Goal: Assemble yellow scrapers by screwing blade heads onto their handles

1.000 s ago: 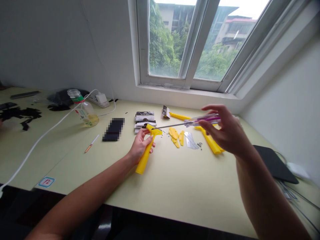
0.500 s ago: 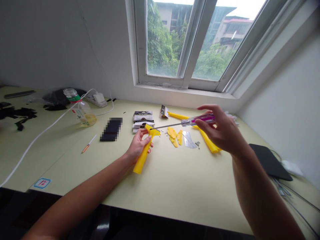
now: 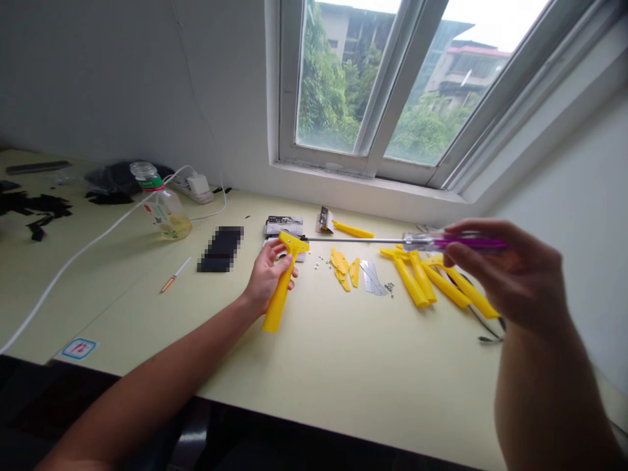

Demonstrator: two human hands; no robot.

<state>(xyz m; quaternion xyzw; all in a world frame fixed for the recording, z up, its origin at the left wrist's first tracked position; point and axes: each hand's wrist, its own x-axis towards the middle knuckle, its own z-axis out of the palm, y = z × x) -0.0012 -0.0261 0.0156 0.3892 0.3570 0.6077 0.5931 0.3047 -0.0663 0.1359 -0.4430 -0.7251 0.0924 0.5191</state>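
My left hand is wrapped round the upper handle of a yellow scraper, its T-shaped head tilted up and two screw spots showing. My right hand is closed on the clear and purple handle of a screwdriver. The long shaft points left, its dark tip beside the right end of the scraper's head; whether they touch I cannot tell. Beyond the hands lie loose yellow plates, flat metal blades and small screws. Several more yellow scraper handles lie below the screwdriver.
Behind my left hand are packaged boxes, and a small card pack stands near another yellow handle. To the left are a blurred-out dark rectangle, a cigarette-like stick, a bottle and a white cable.
My right hand has moved right with the screwdriver, drawing its tip off the scraper's head and uncovering more yellow handles. The scraper's head has turned slightly in my left hand.
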